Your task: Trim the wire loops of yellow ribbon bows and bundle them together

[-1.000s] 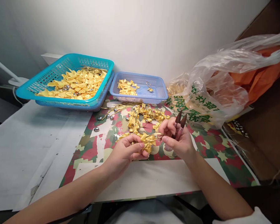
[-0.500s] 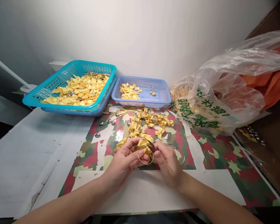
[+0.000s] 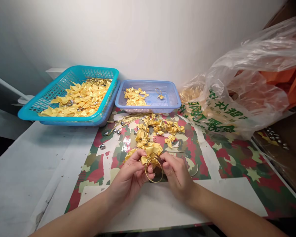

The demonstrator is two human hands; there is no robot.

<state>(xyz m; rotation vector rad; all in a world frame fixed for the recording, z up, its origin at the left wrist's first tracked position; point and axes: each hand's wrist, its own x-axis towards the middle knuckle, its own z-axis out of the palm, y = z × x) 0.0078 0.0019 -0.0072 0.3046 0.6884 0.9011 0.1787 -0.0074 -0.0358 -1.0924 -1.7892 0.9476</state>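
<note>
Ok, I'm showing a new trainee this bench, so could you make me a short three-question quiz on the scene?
1. True or false: the turquoise plastic basket stands left of the small light-blue plastic basket in the picture.
2. The person's left hand holds: a) the turquoise basket; b) a yellow satin bow; c) a white paper sheet.
3. Seen from the right hand, where is the clear plastic bag with green lettering?

Key: 1. True. 2. b. 3. Beyond it, to the right.
</note>
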